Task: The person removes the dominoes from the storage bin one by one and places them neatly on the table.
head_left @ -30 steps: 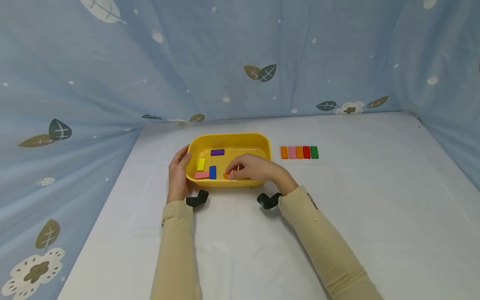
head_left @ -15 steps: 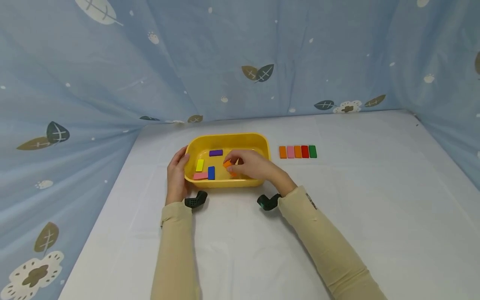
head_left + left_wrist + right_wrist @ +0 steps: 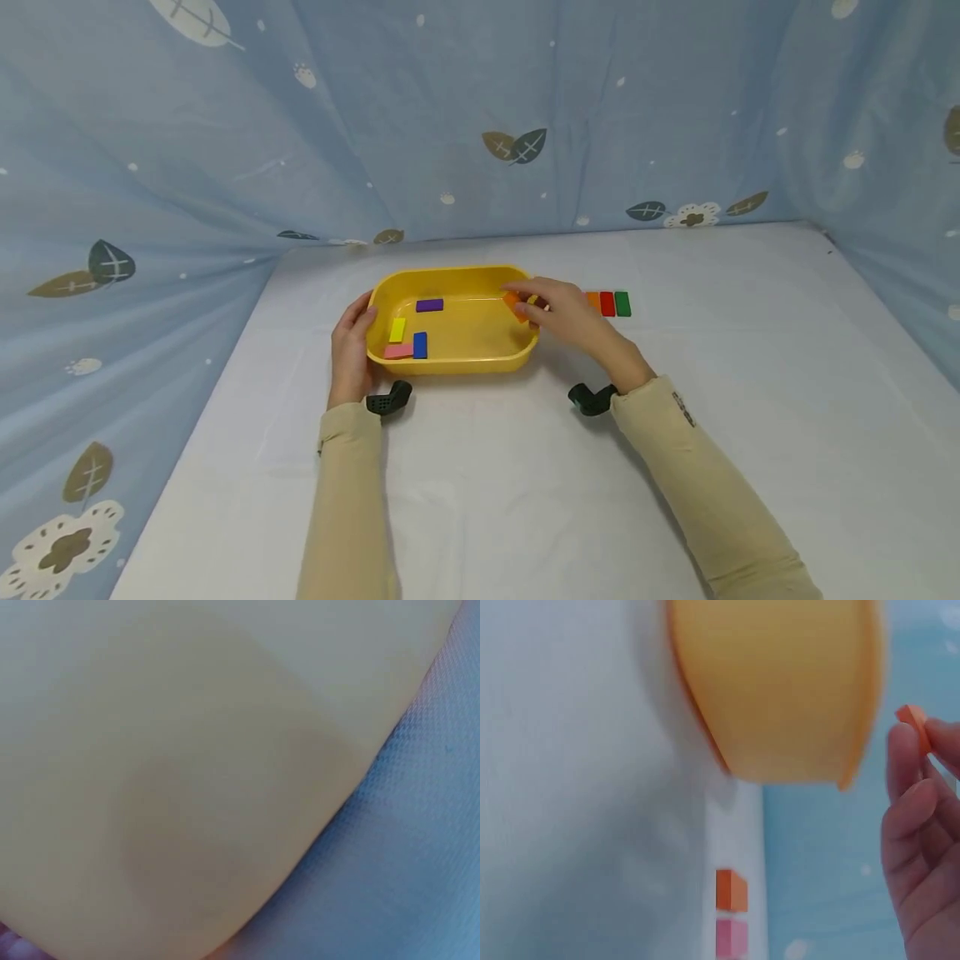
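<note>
Pinched at a slant in the right grip (image 3: 572, 315), a small rectangular orange block (image 3: 513, 305) hangs above the right end of a yellow tub (image 3: 465, 367). The left grip (image 3: 351, 340) holds the tub's left end; inside lie a purple block (image 3: 430, 306), yellow block (image 3: 397, 330), pink block (image 3: 398, 352) and blue block (image 3: 420, 345).

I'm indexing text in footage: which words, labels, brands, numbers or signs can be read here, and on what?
None can be read.
Dark mark on right beige fabric sleeve: too small to tell whether it's lettering.
Yellow rounded-rectangular tray: no text visible.
Orange rectangular block held by the right hand: none visible.
</note>
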Action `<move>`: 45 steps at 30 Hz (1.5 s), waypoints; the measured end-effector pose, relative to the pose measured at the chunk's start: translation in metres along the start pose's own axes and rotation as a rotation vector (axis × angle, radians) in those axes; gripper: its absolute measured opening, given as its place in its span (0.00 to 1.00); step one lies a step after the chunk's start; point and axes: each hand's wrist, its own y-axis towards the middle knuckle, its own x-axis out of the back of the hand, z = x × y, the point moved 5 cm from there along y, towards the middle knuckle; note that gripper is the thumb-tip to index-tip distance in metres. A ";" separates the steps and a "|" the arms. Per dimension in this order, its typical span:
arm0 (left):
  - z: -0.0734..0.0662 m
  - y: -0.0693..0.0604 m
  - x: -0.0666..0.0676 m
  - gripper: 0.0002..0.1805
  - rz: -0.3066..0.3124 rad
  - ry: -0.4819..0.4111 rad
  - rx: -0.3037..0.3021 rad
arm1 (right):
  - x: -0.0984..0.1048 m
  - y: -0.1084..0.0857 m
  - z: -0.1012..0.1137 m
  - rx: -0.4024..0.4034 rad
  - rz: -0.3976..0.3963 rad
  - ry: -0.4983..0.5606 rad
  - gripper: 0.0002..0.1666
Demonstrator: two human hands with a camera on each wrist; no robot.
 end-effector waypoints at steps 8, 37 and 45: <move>0.002 0.001 0.004 0.22 0.002 -0.001 0.004 | 0.043 -0.015 -0.045 -0.130 -0.166 0.211 0.25; -0.001 0.001 0.002 0.20 0.000 -0.035 0.002 | 0.085 -0.061 -0.151 -0.601 -0.261 0.028 0.24; -0.002 0.000 0.000 0.20 0.006 -0.045 0.009 | 0.090 -0.068 -0.147 -0.602 -0.153 -0.057 0.25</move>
